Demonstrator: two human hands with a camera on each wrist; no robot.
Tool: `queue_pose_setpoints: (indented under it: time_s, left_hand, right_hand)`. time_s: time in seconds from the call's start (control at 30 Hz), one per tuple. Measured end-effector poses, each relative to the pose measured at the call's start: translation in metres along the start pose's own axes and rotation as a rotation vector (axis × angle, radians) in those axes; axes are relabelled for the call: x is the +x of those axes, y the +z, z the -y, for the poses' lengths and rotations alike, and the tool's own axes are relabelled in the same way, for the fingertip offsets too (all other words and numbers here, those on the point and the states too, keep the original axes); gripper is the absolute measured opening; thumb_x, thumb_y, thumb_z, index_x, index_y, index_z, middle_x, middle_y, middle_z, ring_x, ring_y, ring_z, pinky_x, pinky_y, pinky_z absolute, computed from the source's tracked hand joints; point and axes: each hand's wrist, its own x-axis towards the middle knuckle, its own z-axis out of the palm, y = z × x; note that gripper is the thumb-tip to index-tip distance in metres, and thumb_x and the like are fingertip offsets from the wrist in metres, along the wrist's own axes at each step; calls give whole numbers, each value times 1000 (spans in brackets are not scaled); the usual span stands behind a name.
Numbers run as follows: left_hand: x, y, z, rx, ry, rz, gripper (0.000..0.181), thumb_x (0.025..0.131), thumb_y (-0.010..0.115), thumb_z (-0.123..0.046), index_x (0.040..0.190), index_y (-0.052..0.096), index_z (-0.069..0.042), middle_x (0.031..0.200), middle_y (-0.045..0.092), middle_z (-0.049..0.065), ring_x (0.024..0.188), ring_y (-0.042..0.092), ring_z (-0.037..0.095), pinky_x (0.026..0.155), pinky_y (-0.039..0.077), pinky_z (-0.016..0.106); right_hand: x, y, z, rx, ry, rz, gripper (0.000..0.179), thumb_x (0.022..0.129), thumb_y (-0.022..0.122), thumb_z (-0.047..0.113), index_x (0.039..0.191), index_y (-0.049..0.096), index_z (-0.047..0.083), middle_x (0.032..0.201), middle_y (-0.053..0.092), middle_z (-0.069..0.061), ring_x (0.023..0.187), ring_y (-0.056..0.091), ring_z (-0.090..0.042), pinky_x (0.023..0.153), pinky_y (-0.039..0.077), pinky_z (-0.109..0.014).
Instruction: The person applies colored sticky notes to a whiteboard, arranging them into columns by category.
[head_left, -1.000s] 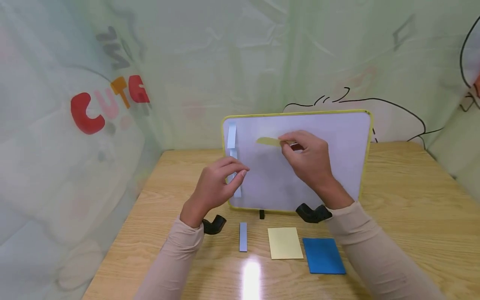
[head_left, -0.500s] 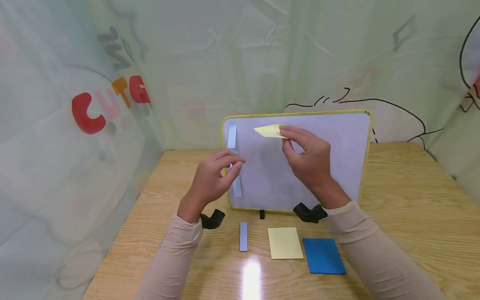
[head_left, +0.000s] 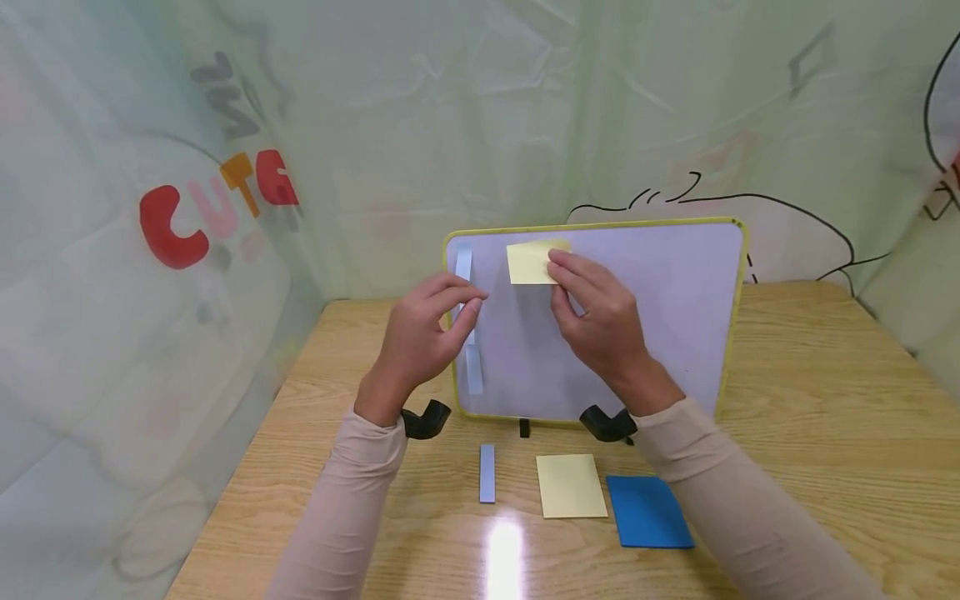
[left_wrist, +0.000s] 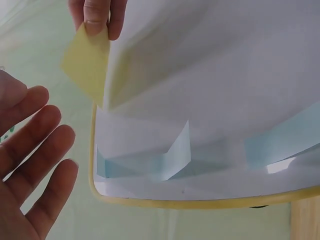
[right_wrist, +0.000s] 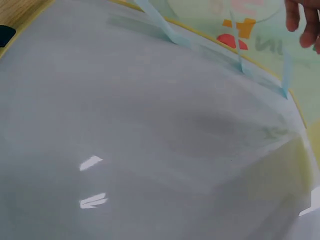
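Note:
My right hand [head_left: 600,312] pinches a yellow sticky note [head_left: 527,265] by its right side, at the upper left part of the whiteboard [head_left: 660,325]. In the left wrist view the sticky note [left_wrist: 86,65] stands out from the board under the fingertips, its shadow on the white surface. My left hand [head_left: 423,333] hovers at the board's left edge, holding nothing, fingers loosely bent and apart in the left wrist view. Light blue paper strips [left_wrist: 175,155] run down that edge, their free ends sticking out. The left hand partly hides them in the head view.
On the wooden table [head_left: 825,400] before the board lie a narrow blue-violet strip pad [head_left: 487,473], a yellow sticky note pad [head_left: 572,486] and a dark blue square pad [head_left: 649,512]. A printed curtain [head_left: 390,150] hangs behind.
The right hand has raised the yellow sticky note toward the board's top edge and turned it from edge-on to face-on. The left hand has moved up a little along the strips.

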Motion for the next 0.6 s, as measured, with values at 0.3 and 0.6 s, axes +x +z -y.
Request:
queue_pose_setpoints:
  time_s: [0.3,0.6]
  left_hand:
    - [13,3,6,238,67,80,26,93,64,-10,115,75,-2,112,68,9,99,60,27,82,49,39]
    - [24,13,9,424,78,122,32,92,62,-11,121,72,-7,120,65,6,112,57,28,80,46,45]
  right_hand:
    - [-4,5,-2,-9,-18,-12,26,86,68,-9,112,72,-10,121,68,-19,111,66,-34,95,52,-45]
    - [-4,10,-2,68,-21,-85,27,85,66,-13,110,72,-9,120,69,-19,111,66,-35,98,50,-41]
